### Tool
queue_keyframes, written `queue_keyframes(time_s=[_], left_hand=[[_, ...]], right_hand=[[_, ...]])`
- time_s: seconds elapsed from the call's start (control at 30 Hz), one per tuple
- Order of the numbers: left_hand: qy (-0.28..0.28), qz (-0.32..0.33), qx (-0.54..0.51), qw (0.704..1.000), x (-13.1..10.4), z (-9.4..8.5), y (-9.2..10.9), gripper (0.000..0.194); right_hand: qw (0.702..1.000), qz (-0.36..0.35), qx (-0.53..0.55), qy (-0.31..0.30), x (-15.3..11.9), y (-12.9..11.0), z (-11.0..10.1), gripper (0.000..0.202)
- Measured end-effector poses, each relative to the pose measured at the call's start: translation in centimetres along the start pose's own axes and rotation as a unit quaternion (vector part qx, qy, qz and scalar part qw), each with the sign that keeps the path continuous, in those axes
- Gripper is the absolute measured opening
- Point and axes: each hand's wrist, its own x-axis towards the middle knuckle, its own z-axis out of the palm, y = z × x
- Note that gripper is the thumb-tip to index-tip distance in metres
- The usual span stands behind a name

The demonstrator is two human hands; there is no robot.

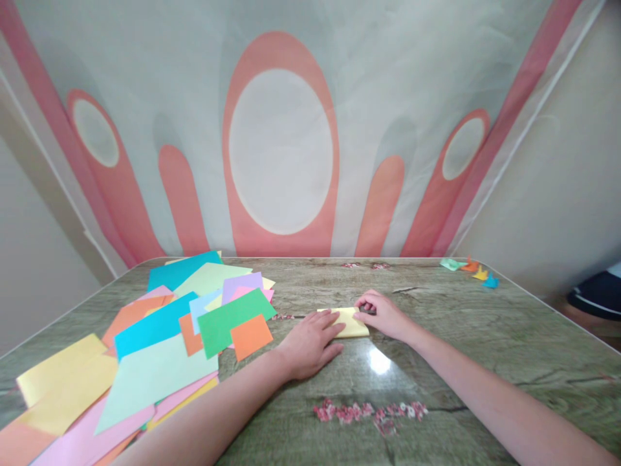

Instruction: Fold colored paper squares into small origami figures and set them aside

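A pale yellow sheet of paper (350, 323), folded into a small rectangle, lies flat on the table in front of me. My left hand (313, 340) rests on its left part, palm down with the fingers spread. At its upper right corner is my right hand (381, 315), thumb and fingers pinched on the paper's edge. The left end of the paper is hidden under my left fingers.
Many coloured paper sheets (155, 369) overlap across the table's left side. Several small folded paper figures (469, 268) stand at the far right corner. The wood-patterned table (436, 401) meets a printed backdrop (281, 246). Part of another person (599, 294) shows at the right edge.
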Motion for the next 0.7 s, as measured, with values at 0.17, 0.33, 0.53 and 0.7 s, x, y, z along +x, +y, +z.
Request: queue_keyframes(time_s=[0.17, 0.33, 0.53, 0.7], left_hand=[[-0.001, 0.000, 0.000, 1.000, -0.01, 0.07, -0.07, 0.044], [-0.004, 0.000, 0.000, 1.000, -0.05, 0.03, -0.04, 0.044], [-0.003, -0.002, 0.003, 1.000, -0.06, -0.18, 0.12, 0.043], [0.009, -0.003, 0.004, 1.000, -0.05, -0.07, 0.19, 0.039]], right_hand=[[1.000, 0.002, 0.001, -0.004, -0.03, -0.17, -0.17, 0.017], [1.000, 0.002, 0.001, -0.009, -0.06, -0.59, -0.40, 0.017], [1.000, 0.004, -0.005, -0.011, -0.05, -0.54, -0.38, 0.016], [1.000, 0.004, -0.007, -0.012, 0.03, -0.63, -0.42, 0.014]])
